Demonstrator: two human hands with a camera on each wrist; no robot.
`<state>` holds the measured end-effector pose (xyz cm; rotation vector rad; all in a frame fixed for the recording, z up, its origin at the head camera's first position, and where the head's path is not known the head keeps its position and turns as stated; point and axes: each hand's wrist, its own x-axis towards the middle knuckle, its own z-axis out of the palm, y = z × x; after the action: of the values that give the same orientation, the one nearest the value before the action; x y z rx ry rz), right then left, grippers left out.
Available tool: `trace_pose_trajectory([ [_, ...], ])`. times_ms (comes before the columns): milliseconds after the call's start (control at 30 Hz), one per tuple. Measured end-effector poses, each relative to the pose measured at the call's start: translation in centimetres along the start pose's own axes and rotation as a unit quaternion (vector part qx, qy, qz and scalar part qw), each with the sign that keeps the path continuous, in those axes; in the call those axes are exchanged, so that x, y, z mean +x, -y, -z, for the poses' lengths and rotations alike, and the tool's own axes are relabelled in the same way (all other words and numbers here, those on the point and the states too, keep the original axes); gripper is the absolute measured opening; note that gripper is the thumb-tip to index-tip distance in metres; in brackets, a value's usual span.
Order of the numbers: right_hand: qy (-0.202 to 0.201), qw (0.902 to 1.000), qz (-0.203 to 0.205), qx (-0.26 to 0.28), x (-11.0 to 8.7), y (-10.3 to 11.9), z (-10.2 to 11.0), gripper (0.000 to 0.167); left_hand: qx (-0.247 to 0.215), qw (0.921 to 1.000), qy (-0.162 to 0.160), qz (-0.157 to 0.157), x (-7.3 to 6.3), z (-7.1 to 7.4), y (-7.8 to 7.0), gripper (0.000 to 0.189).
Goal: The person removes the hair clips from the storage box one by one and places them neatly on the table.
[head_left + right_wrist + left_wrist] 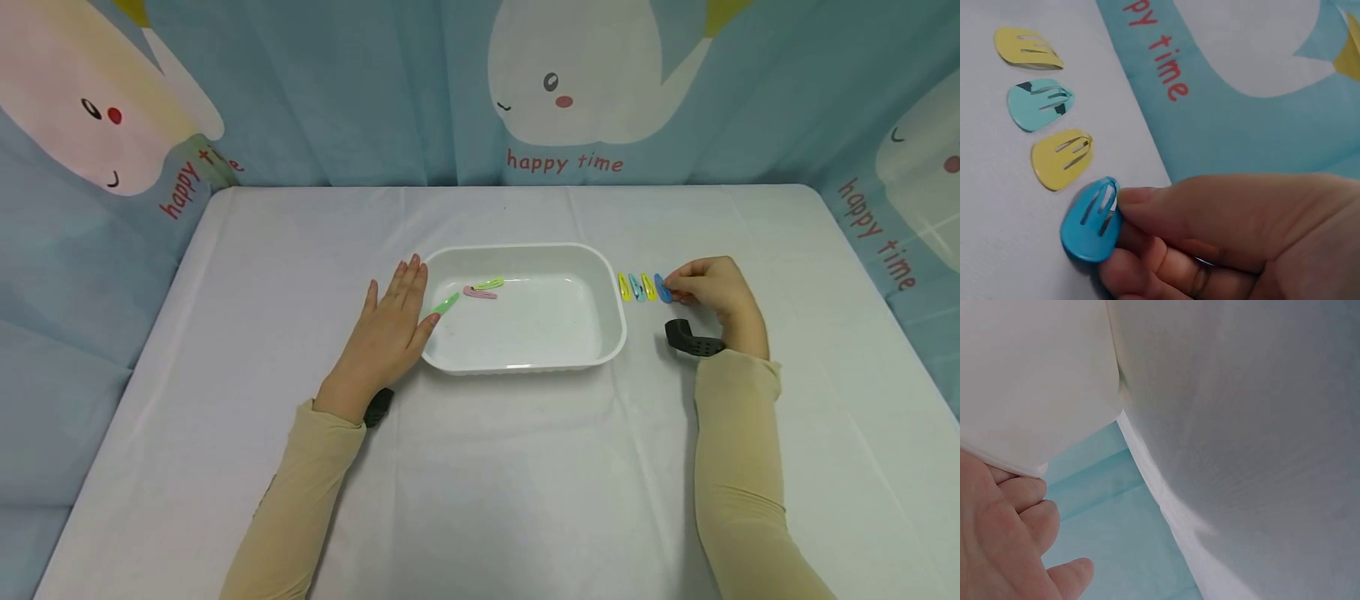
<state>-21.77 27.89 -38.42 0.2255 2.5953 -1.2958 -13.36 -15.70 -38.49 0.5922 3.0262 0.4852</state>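
Note:
My right hand (712, 287) pinches a blue snap hair clip (1092, 228) between thumb and fingers, right of the tray. Beside it in a row lie a yellow hair clip (1062, 159), a mint hair clip with dark patches (1032, 109) and another yellow hair clip (1019, 47). At the left end of the white tray (525, 367), my left hand (386, 333) touches the rim with its fingers extended and thumb over the edge. Inside the tray are a green hair clip (447, 302) near that thumb, a pink hair clip (480, 293) and a yellow-green hair clip (490, 284).
A white cloth (510, 483) covers the table. Blue curtains (360, 100) printed with white cartoon figures hang behind it and along its sides. A black wrist device (693, 340) is on the right wrist, with another (378, 408) on the left.

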Motion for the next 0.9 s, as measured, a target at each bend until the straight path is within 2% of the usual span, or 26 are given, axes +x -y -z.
trace_pose_trajectory([
  [400,-0.02,0.9987,-0.007,-0.047,0.24,0.12,-0.48,0.029,0.0,1.0,-0.002,-0.003,0.09,-0.12,-0.08,0.066],
  [900,-0.017,0.9998,-0.012,0.001,0.2,-0.31,-0.12,0.03,-0.001,1.0,0.003,0.002,0.01,0.1,-0.11,0.066],
])
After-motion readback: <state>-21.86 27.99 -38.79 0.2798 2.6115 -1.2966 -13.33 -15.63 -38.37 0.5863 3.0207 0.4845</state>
